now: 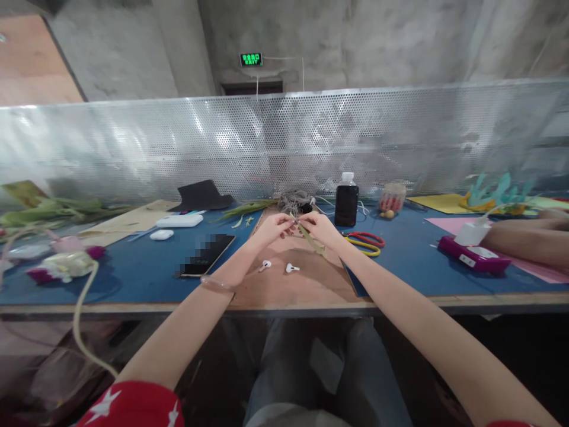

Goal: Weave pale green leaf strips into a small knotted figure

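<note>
Both hands meet over the brown board (306, 284) in the middle of the table. My left hand (273, 228) is closed, its fingertips pinching one end of a thin olive-green strip (313, 240). Beside it, my right hand (320, 228) also pinches the strip, whose loose end hangs down towards the board. Whether the strip is paper, cloth or leaf I cannot tell. Two white earbuds (291, 268) lie on the board, nearer to me. Just beyond the hands is a tangled grey bundle of thin strands (296, 198).
To the right are scissors (377, 238) with red and yellow handles, a dark bottle (347, 204), a jar (392, 197) and a purple power strip (473, 256). A person's arm (528, 240) rests there. To the left lie a phone (208, 256) and a white case (162, 235). A perforated metal screen (178, 148) stands behind.
</note>
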### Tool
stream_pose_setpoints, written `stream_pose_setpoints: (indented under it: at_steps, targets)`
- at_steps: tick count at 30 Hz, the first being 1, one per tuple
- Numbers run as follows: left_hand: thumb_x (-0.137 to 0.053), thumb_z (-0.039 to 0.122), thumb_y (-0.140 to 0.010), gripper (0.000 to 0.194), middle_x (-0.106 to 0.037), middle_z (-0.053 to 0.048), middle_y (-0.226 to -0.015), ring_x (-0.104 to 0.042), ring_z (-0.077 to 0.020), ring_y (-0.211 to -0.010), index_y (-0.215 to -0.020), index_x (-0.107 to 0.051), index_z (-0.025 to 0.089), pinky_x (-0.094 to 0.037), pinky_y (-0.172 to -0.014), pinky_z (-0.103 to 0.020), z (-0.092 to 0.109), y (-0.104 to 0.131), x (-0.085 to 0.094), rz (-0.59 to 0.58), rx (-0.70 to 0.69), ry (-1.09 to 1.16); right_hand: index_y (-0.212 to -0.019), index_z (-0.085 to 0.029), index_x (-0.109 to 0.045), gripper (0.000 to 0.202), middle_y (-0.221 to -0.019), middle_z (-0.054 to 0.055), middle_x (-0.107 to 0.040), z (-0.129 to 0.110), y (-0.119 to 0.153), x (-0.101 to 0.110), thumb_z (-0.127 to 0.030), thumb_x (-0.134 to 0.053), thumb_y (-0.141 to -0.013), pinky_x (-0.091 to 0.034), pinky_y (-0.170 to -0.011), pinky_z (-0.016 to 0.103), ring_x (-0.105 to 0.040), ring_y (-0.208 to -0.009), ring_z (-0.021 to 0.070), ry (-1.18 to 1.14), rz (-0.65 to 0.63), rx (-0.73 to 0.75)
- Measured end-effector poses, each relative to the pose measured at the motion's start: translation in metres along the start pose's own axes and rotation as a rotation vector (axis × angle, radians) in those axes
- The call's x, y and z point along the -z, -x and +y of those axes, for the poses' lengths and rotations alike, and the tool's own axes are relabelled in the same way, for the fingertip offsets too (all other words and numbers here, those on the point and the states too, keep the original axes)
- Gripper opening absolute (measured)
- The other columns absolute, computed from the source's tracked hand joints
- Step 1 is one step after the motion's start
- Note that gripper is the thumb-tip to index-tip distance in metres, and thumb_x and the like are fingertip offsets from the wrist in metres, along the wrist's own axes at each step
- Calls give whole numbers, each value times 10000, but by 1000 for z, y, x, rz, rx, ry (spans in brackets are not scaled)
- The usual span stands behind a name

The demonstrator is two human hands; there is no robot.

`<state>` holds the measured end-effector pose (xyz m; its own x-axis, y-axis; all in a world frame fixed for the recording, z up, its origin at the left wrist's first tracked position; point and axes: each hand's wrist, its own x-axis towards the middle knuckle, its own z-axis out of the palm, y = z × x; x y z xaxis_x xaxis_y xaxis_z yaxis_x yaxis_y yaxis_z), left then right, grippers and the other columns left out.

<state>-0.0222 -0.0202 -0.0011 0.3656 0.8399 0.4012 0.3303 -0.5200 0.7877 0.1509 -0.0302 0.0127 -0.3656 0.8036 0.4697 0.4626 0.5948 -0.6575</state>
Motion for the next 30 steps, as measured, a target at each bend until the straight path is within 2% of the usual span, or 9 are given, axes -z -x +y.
stream_pose_setpoints:
  at_steps: [6,15,25,30]
  targets:
    - [-491,287,-854,198,-586,-20,-792,-570,-113,-657,-905,-560,109,-489,-587,-269,2,1,-1,-26,-22,1,-885,-116,-579,181,-847,24,-601,-1,1,-1,-271,-489,-866,-487,-694,313,-581,-749,124,160,70,37]
    - [-496,287,-851,191,-570,1,-725,-549,-99,-604,-845,-562,108,-476,-573,-259,10,6,-3,6,-76,-84,-884,-118,-579,202,-819,20,-603,-2,4,-5,-289,-471,-875,-488,-676,302,-582,-716,116,298,137,61]
    - [-453,323,-871,239,-578,-8,-743,-554,-99,-594,-905,-558,111,-478,-550,-253,9,9,-2,-22,-78,-260,-920,-122,-572,190,-863,28,-599,6,3,-4,-274,-466,-878,-486,-696,314,-580,-754,125,419,117,154]
    - [-499,298,-847,198,-602,-45,-900,-579,-149,-790,-918,-578,131,-484,-718,-338,4,8,3,-41,-63,-468,-1038,-135,-536,218,-1025,59,-554,5,5,4,-248,-498,-856,-455,-777,371,-550,-888,169,505,74,239]
